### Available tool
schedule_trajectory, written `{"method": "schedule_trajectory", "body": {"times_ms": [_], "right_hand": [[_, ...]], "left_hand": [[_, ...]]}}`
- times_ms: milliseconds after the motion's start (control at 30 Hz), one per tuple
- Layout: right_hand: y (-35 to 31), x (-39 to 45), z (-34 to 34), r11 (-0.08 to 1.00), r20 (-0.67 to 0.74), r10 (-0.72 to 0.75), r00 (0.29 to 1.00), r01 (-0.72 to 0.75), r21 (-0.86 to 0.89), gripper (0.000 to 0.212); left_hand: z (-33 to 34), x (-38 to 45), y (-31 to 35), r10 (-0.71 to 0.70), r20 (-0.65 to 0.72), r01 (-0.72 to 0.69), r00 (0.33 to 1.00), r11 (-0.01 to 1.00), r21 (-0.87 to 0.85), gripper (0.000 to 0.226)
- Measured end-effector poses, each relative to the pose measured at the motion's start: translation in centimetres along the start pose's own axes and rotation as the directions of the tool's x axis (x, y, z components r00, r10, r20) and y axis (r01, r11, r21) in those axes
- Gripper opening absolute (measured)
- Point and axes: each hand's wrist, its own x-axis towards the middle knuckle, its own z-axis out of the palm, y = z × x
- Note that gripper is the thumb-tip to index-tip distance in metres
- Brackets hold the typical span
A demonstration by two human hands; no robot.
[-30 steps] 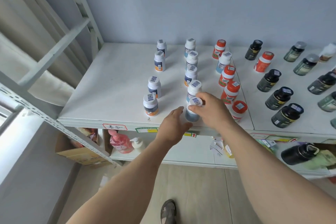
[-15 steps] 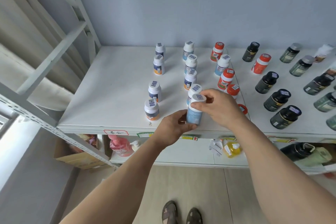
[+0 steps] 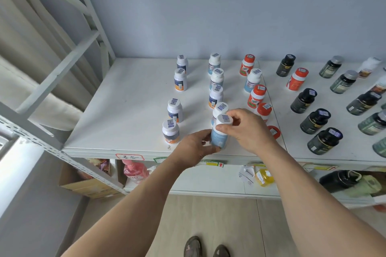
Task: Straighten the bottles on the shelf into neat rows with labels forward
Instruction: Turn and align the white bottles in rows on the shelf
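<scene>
A white-capped bottle with a pale blue label (image 3: 219,136) stands at the front edge of the white shelf (image 3: 129,110). My right hand (image 3: 246,129) grips its cap from the right. My left hand (image 3: 194,148) holds its lower body from the left. Behind it runs a row of white-capped bottles (image 3: 216,94). Left of it stand two more white bottles (image 3: 170,131), with another pair (image 3: 180,79) further back. Orange-capped bottles (image 3: 255,96) line up to the right, partly hidden by my right hand.
Dark bottles with black caps (image 3: 315,121) and green-grey ones (image 3: 342,82) fill the right shelf panel. A grey wall rises behind. The lower shelf holds a pink bottle (image 3: 134,170), a yellow bottle (image 3: 264,177) and a cardboard box (image 3: 83,185). A metal frame upright (image 3: 62,64) crosses the left.
My left hand came up from below the shelf edge and closed on the blue-label bottle's body. My right hand stayed on its cap. The bottle now stands upright between both hands.
</scene>
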Motion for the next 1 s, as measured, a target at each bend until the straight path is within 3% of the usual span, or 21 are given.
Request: {"method": "schedule_trajectory", "body": {"times_ms": [133,300,600,767,1000], "right_hand": [[1.1,-0.5,1.3,0.999,0.037,-0.007,0.999,0.008,-0.037,0.034],[2.0,-1.0,2.4,0.998,0.037,-0.004,0.999,0.007,-0.067,0.041],[1.9,-1.4,2.3,1.0,0.018,0.024,1.0,-0.024,-0.009,0.054],[1.0,1.3,0.2,1.0,-0.117,0.011,0.993,-0.011,-0.001,0.053],[0.6,6.8,-0.6,0.989,0.202,0.048,0.978,-0.018,-0.149,0.051]], "left_hand": [[-0.1,0.5,-1.6,0.031,-0.077,-0.001,0.997,0.932,0.362,0.057],[-0.4,0.6,-2.3,0.108,-0.073,-0.058,0.991,0.867,0.495,0.056],[-0.4,1.2,-2.1,0.142,-0.117,-0.076,0.983,0.891,0.447,0.054],[-0.8,2.3,-1.5,0.118,-0.207,-0.04,0.971,0.936,0.35,0.051],[-1.2,4.8,-0.4,0.008,-0.267,0.053,0.964,0.974,0.22,0.052]]}}
